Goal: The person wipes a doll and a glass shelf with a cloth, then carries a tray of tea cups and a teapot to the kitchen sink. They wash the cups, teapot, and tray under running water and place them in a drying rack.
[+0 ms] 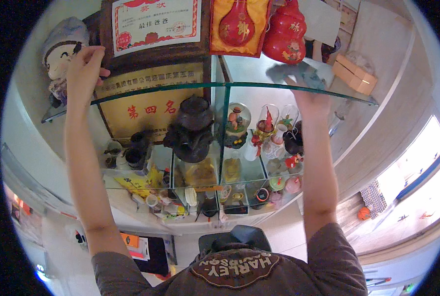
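Note:
My left hand point(86, 68) is raised at the upper left, fingers bent, beside a figurine with a grey cap point(59, 55); whether it grips anything is unclear. A grey-blue cloth point(308, 76) is in my right hand point(312, 98), on the upper glass shelf point(264, 86), below a red gourd ornament point(286, 33). Part of that hand shows through or behind the glass edge. Left of the gourd stands an open red box point(214, 22) with a red bottle-shaped ornament on yellow cloth. A framed certificate point(157, 24) leans farther left, over a gold plaque point(142, 107).
Lower glass shelves carry a dark pot-shaped ornament point(193, 129), a snow globe point(237, 120), glass domes point(268, 120), small cups and several trinkets. A light wooden box point(354, 74) lies at the upper right. The cabinet's side wall point(397, 74) curves along the right. A chair point(257, 236) is below.

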`<state>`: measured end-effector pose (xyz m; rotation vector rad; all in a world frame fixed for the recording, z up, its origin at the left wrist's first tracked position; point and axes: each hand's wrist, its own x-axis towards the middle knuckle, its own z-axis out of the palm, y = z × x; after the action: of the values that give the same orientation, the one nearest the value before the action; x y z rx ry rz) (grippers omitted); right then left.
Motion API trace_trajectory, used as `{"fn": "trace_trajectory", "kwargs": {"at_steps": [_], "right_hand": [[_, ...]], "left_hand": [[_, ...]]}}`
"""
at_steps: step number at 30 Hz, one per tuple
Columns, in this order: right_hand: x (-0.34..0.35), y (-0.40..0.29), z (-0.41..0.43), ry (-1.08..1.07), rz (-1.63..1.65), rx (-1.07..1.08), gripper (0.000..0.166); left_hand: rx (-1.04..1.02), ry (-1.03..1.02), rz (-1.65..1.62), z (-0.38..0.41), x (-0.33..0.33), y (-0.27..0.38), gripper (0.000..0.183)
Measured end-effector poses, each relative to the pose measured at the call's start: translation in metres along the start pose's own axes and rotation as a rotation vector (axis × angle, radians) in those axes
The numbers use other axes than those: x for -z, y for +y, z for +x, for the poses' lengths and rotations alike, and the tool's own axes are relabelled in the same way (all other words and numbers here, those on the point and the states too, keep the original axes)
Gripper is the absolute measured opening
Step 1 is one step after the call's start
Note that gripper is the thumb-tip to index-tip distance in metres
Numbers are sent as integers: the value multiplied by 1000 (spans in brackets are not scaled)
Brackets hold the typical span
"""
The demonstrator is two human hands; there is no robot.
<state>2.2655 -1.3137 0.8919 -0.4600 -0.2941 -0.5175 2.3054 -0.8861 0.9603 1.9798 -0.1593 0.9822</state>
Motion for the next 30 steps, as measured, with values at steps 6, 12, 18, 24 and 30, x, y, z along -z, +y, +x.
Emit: {"fn": "trace_trajectory", "kwargs": {"at_steps": [6,12,18,24,30], "right_hand": [[-23,101,28,-128,405,-418,48],[20,52,78,-126,451,-246,43],[22,-50,77,-367,34,305,43],[4,53,44,30,132,-72,50],[-25,48,-52,62,120,-273,33]], "left_hand": [[36,-1,-69,1,-6,3,33],[57,1,-102,2,2,-4,32],[60,-24,-135,1,-2,5,31],[84,-48,-166,5,-4,-3,29],[68,-59,-180,0,3,4,25]]}}
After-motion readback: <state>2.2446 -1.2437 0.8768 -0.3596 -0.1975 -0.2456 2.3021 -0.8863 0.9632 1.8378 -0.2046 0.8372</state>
